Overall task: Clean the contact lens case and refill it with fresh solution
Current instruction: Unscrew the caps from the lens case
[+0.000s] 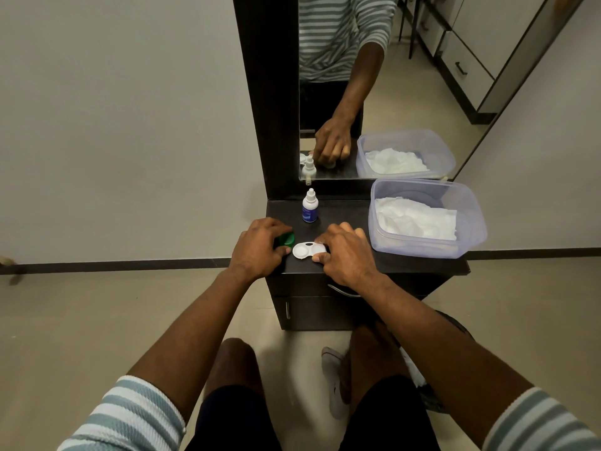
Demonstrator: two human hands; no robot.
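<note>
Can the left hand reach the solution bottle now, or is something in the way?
Probably not freely: the left hand grips the green cap. The solution bottle stands close behind, path unblocked.

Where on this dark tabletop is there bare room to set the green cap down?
Bare top lies left of the solution bottle, behind the left hand, and along the front edge below the plastic tub. Around the lens case is crowded.

No readable text anywhere in the head view. The solution bottle [310, 208] carries a blue label, but the print on it is too small and blurred to make out. The contact lens case [308, 250] and the green cap [286, 239] beside it show no legible letters or numbers.
</note>
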